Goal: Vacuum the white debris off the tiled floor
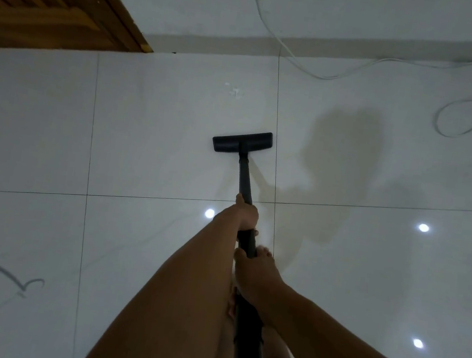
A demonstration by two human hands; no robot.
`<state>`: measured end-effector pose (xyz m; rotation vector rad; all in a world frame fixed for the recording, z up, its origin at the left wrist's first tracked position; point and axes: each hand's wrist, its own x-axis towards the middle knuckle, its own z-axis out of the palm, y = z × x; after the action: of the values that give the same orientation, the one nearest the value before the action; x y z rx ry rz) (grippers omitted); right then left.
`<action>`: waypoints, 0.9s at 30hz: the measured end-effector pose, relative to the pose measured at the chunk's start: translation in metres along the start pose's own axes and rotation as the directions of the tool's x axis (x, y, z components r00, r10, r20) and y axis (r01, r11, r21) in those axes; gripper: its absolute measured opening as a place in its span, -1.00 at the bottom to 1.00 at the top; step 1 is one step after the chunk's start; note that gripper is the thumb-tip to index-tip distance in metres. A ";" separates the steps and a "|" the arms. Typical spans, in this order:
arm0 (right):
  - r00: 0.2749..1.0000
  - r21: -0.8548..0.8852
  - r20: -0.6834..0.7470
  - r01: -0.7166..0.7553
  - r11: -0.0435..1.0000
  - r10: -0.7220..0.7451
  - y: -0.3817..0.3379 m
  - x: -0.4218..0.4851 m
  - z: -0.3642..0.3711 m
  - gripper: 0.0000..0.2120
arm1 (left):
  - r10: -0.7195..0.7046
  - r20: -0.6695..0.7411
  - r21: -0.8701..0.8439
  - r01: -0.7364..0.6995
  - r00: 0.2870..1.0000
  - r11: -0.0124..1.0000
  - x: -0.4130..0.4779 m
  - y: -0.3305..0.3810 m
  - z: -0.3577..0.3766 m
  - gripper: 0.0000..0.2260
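Note:
A black vacuum wand (pixel 245 177) runs from my hands down to its flat black floor head (pixel 242 141), which rests on the glossy white tiled floor (pixel 159 146). My left hand (pixel 244 213) grips the wand higher along the tube. My right hand (pixel 253 272) holds it closer to me. A small scatter of white debris (pixel 234 91) lies on the tile beyond the head, apart from it.
A wooden door (pixel 43 1) stands at the far left corner. A white cable (pixel 388 66) trails along the wall base and loops on the floor at the far right. Ceiling lights glint off the tiles.

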<state>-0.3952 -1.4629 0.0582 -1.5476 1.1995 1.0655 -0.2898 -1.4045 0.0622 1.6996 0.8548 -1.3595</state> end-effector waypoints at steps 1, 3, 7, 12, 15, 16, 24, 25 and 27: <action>0.998 -0.058 -0.015 0.062 0.996 -0.063 -0.010 -0.027 -0.006 -0.54 | -0.027 0.033 -0.015 0.028 0.999 1.000 0.000 0.007 -0.005 -0.36; 0.995 -0.140 0.024 0.102 0.985 -0.100 -0.018 -0.035 -0.004 -0.39 | -0.022 0.014 -0.020 0.022 1.000 1.000 -0.003 0.019 -0.015 -0.37; 0.983 -0.181 0.061 0.180 0.967 -0.172 -0.002 0.056 0.024 -0.34 | 0.002 0.008 0.039 -0.002 1.000 0.999 0.002 0.047 -0.040 -0.35; 0.984 -0.186 0.164 0.095 0.978 -0.064 -0.100 -0.039 -0.009 -0.54 | -0.015 0.019 0.058 0.014 1.000 0.998 0.010 0.084 -0.067 -0.36; 0.970 -0.139 0.209 0.154 0.978 -0.123 -0.136 -0.061 -0.018 -0.60 | -0.013 0.025 0.116 0.010 1.000 0.993 0.016 0.101 -0.083 -0.35; 0.971 -0.096 0.198 0.158 0.983 -0.137 -0.142 -0.058 -0.015 -0.60 | -0.018 0.022 0.119 0.016 1.000 0.993 0.018 0.106 -0.088 -0.35; 0.983 -0.036 0.133 0.133 0.990 -0.127 -0.187 -0.073 -0.003 -0.62 | 0.021 0.007 0.150 -0.022 1.000 0.988 0.019 0.135 -0.117 -0.41; 0.986 -0.032 0.126 0.116 0.993 -0.111 -0.192 -0.075 -0.001 -0.62 | 0.018 0.014 0.155 -0.020 1.000 0.988 0.020 0.136 -0.120 -0.40; 0.989 -0.021 0.119 0.093 0.995 -0.089 -0.202 -0.080 -0.001 -0.63 | 0.009 0.024 0.151 -0.013 1.000 0.989 0.024 0.139 -0.124 -0.40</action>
<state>-0.2108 -1.4165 0.1623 -1.5225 1.0287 1.1006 -0.1078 -1.3590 0.0770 1.7967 0.7447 -1.4651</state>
